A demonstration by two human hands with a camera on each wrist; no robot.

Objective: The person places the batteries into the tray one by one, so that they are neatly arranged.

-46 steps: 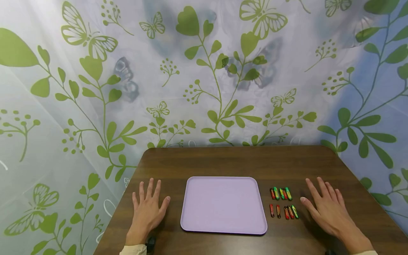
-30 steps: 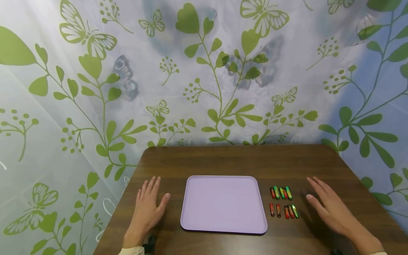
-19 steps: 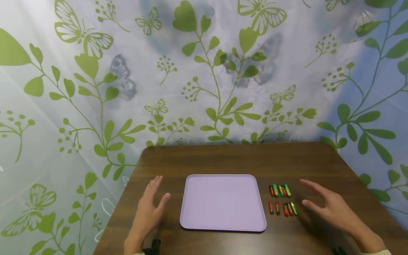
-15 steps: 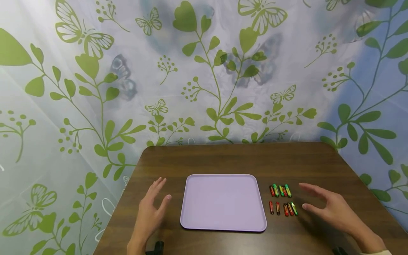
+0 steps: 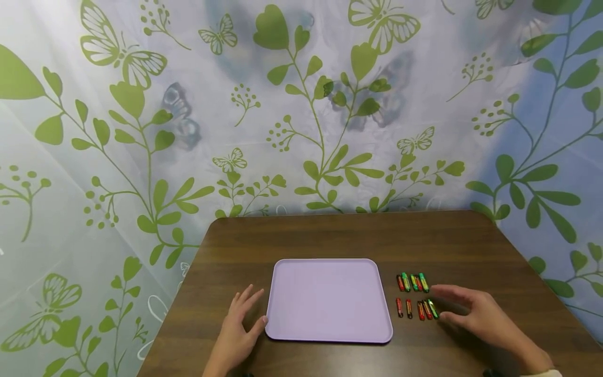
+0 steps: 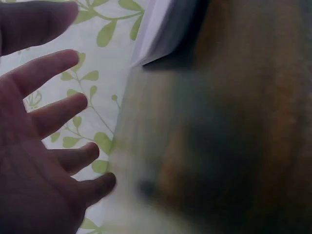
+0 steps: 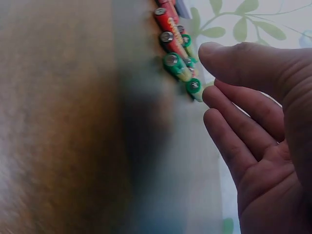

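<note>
A pale purple tray (image 5: 330,299) lies flat on the brown table. Right of it, two rows of red and green batteries (image 5: 421,309) lie on the wood. My left hand (image 5: 237,330) is at the tray's left side, fingers spread, thumb tip right at the rim; in the left wrist view the fingers (image 6: 58,114) are apart and hold nothing. My right hand (image 5: 480,311) is just right of the batteries, its fingers and thumb parted around air. In the right wrist view, several battery ends (image 7: 170,59) show beyond the thumb and fingertips.
The wooden table (image 5: 348,235) has rounded far corners. Behind it and along the left hangs a pale curtain (image 5: 301,104) printed with green leaves and butterflies.
Both hands have lifted from lying flat and turned palms inward. The left hand has moved right to the tray's edge; the right hand has moved left, closer to the batteries. Tray and batteries stay put.
</note>
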